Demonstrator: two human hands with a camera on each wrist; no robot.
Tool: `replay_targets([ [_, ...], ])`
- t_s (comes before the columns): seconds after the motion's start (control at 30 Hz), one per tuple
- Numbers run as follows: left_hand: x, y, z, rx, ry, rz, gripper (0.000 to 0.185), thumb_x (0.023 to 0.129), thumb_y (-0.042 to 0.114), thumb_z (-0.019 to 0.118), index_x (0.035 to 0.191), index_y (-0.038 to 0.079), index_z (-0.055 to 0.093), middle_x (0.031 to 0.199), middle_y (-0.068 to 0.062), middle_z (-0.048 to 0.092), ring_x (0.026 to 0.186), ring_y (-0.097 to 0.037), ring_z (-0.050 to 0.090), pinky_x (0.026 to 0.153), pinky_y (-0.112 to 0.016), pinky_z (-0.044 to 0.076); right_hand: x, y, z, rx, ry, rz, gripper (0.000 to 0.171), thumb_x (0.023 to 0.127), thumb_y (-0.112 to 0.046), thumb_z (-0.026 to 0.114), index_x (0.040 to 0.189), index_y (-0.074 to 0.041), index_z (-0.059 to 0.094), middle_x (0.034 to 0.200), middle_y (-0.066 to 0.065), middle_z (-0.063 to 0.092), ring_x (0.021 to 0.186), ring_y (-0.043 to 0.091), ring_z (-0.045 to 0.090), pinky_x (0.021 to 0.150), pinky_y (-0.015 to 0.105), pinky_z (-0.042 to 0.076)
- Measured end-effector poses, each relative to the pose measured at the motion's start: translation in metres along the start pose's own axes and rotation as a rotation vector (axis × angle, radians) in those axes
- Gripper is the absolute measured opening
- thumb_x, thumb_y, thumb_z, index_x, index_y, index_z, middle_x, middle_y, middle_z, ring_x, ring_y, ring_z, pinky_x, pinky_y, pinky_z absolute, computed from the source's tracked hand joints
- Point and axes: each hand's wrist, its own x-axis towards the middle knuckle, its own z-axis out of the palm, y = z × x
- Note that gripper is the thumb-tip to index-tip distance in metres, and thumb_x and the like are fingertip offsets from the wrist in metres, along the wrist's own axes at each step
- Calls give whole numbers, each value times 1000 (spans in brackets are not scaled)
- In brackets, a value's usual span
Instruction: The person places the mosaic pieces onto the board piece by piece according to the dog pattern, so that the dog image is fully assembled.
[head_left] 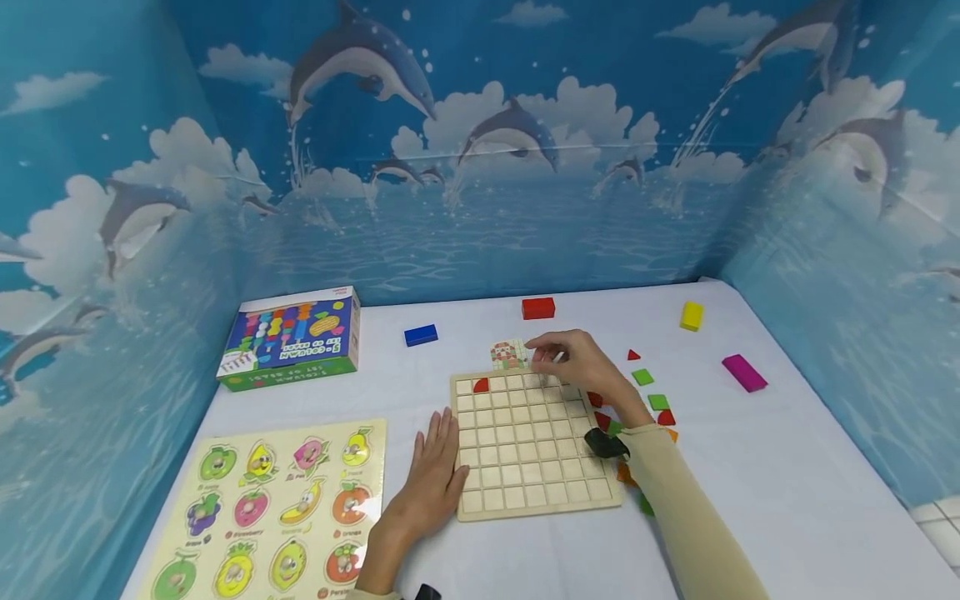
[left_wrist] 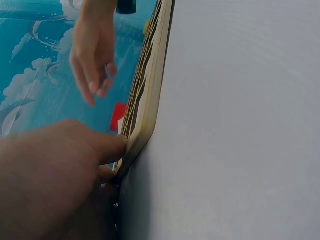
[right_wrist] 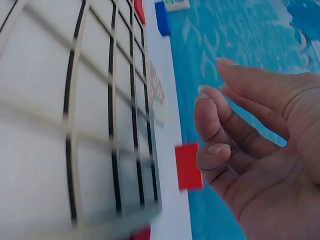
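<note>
A wooden grid board (head_left: 525, 442) lies on the white table, with one red tile (head_left: 481, 385) set in its far left corner. My left hand (head_left: 435, 467) lies flat beside the board's left edge, and in the left wrist view its fingers (left_wrist: 107, 145) touch the board's edge (left_wrist: 150, 85). My right hand (head_left: 558, 357) hovers over the board's far right corner, next to a small pattern card (head_left: 510, 354). In the right wrist view its fingers (right_wrist: 215, 135) are loosely curled and hold nothing above the board (right_wrist: 60, 100).
Loose coloured tiles (head_left: 650, 392) lie right of the board. Blue (head_left: 421, 335), red (head_left: 538, 308), yellow (head_left: 692, 316) and purple (head_left: 744, 372) blocks lie farther back. A toy box (head_left: 292, 337) and a fruit puzzle (head_left: 277, 508) are on the left. Blue dolphin walls enclose the table.
</note>
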Motion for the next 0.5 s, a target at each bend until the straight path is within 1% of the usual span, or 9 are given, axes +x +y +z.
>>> replay_targets([
  [0.13, -1, 0, -2, -3, -7, -9, 73, 113, 21, 52, 171, -2, 13, 181, -14, 2, 167, -27, -6, 126, -23, -21, -16, 12, -21, -30, 46, 62, 35, 99, -9, 79, 131, 5, 73, 103, 9, 78, 92, 24, 69, 80, 29, 60],
  [0.3, 1, 1, -4, -25, -4, -4, 73, 114, 21, 51, 171, -2, 12, 181, -15, 1, 167, -27, -7, 127, -24, -21, -30, 32, -46, -60, 93, 147, 39, 100, -13, 79, 135, 3, 72, 104, 11, 77, 94, 24, 68, 82, 22, 58],
  [0.43, 1, 2, -3, -32, 0, 2, 72, 114, 21, 51, 170, -3, 14, 181, -15, 2, 167, -29, -6, 126, -23, -21, -41, 47, -63, -85, 123, 227, 39, 100, -13, 79, 135, 2, 71, 105, 13, 75, 95, 26, 65, 81, 17, 55],
  [0.5, 0, 3, -2, -39, -2, 6, 72, 114, 21, 51, 170, -4, 14, 180, -16, 2, 167, -30, -5, 126, -23, -21, -47, 53, -69, -92, 120, 276, 38, 100, -14, 80, 134, 2, 72, 105, 13, 75, 96, 27, 64, 79, 16, 54],
])
